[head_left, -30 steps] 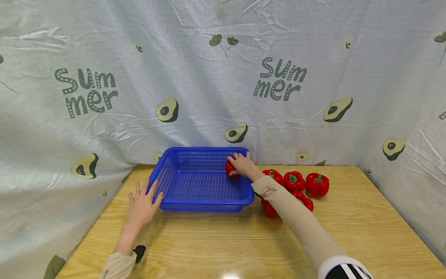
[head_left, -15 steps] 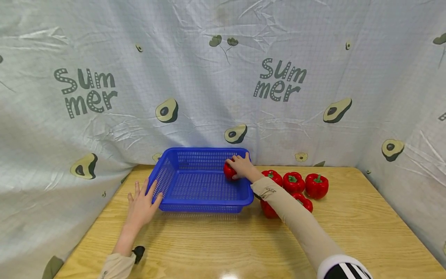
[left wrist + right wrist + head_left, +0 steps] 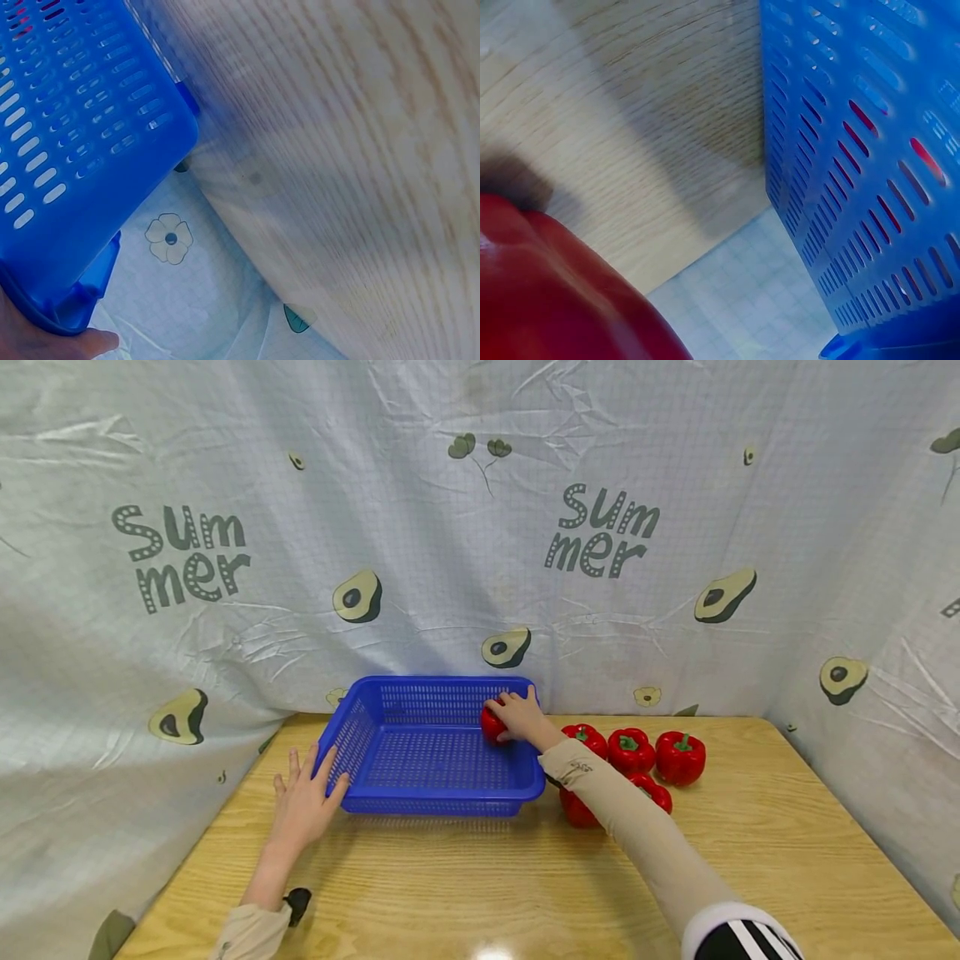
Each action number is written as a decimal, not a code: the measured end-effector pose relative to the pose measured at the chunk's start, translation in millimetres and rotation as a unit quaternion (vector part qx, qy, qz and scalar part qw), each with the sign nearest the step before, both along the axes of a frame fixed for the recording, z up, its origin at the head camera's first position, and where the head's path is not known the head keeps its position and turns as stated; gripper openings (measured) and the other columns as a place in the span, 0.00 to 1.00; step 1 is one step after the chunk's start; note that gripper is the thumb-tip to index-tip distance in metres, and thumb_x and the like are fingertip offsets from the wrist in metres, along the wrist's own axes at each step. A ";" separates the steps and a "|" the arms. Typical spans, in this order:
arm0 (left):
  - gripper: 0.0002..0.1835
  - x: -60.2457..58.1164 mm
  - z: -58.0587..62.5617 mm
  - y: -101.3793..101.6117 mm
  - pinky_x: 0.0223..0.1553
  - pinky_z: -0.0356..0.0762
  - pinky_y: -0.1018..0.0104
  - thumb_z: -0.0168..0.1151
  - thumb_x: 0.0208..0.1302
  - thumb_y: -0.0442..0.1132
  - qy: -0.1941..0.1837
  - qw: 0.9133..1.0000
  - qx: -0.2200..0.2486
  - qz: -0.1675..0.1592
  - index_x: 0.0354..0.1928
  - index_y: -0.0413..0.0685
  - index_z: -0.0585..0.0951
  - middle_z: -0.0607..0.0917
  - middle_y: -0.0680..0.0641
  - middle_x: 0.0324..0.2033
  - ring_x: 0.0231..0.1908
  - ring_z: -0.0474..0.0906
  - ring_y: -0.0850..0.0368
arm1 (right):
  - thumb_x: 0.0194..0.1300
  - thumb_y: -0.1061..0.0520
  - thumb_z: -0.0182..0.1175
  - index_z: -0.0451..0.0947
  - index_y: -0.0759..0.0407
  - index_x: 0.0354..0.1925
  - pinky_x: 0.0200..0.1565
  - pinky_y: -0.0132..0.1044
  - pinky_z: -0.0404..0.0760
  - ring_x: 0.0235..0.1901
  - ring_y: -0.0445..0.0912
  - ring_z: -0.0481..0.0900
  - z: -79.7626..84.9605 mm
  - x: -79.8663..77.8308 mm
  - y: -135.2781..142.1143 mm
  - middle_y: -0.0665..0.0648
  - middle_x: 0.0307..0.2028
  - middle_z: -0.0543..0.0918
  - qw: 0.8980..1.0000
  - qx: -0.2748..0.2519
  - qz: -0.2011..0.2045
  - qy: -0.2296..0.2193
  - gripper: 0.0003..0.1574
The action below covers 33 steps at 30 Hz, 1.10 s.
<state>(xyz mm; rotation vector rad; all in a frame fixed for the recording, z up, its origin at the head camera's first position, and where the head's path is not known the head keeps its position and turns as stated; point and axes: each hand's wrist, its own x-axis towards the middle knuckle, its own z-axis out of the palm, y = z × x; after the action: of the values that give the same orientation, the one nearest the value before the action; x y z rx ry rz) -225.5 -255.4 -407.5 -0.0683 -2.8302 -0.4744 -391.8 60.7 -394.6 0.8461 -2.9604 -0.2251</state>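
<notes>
While the left hand (image 3: 302, 806), left of centre in the head view, touches the left side of the blue basket (image 3: 442, 795) with fingers spread, the right hand (image 3: 524, 720) grips a red pepper (image 3: 491, 727) inside the basket's right end, near mid-frame. Five more peppers (image 3: 680, 762) sit on the wooden table (image 3: 450, 877) towards the right, some partly hidden by the beige sleeve (image 3: 637, 818).

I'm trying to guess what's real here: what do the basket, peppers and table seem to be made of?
The basket: most likely smooth plastic, judging by its even blue colour and moulded slots.
The peppers: glossy red, with bright highlights; real or plastic imitations, the look leaves open.
The table: wood or wood-look laminate, by its grain; the bright reflection suggests a coated finish.
</notes>
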 end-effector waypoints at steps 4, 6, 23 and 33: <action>0.33 -0.3 0.0 0.2 0.54 0.37 0.25 0.36 0.67 0.56 -0.003 1.000 -0.002 0.000 0.66 0.40 0.56 0.50 0.29 0.65 0.64 0.36 0.26 | 0.56 0.40 0.58 0.60 0.50 0.63 0.60 0.62 0.51 0.59 0.56 0.66 3.3 1.7 1.8 0.61 0.59 0.67 1.000 -0.006 0.002 -0.010 0.39; 0.33 -0.4 -0.2 0.4 0.54 0.37 0.25 0.36 0.67 0.56 -0.004 1.000 -0.004 0.001 0.66 0.40 0.57 0.50 0.29 0.65 0.64 0.36 0.26 | 0.57 0.40 0.56 0.60 0.50 0.63 0.60 0.63 0.50 0.60 0.56 0.65 5.0 2.4 3.0 0.62 0.60 0.66 1.000 -0.012 0.002 -0.013 0.39; 0.34 -0.1 0.6 0.9 0.54 0.36 0.26 0.35 0.67 0.58 -0.010 1.000 -0.007 0.004 0.66 0.40 0.56 0.50 0.29 0.65 0.64 0.35 0.26 | 0.59 0.38 0.52 0.58 0.49 0.64 0.60 0.65 0.50 0.61 0.57 0.64 30.9 13.7 20.4 0.61 0.60 0.67 0.999 -0.032 0.001 -0.008 0.38; 0.38 -0.3 4.8 -1.2 0.56 0.38 0.28 0.38 0.64 0.61 -0.007 1.000 -0.012 0.007 0.66 0.40 0.56 0.54 0.29 0.64 0.64 0.36 0.26 | 0.61 0.40 0.51 0.57 0.51 0.64 0.58 0.67 0.49 0.62 0.57 0.62 62.0 34.2 41.5 0.61 0.61 0.66 0.997 -0.073 -0.001 -0.016 0.37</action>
<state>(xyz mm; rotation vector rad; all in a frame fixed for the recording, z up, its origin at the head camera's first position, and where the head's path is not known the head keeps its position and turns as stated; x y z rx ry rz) -225.8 -256.6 -402.8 -0.0490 -2.8485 -0.4394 -357.6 102.2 -332.6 0.8349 -2.9625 0.0063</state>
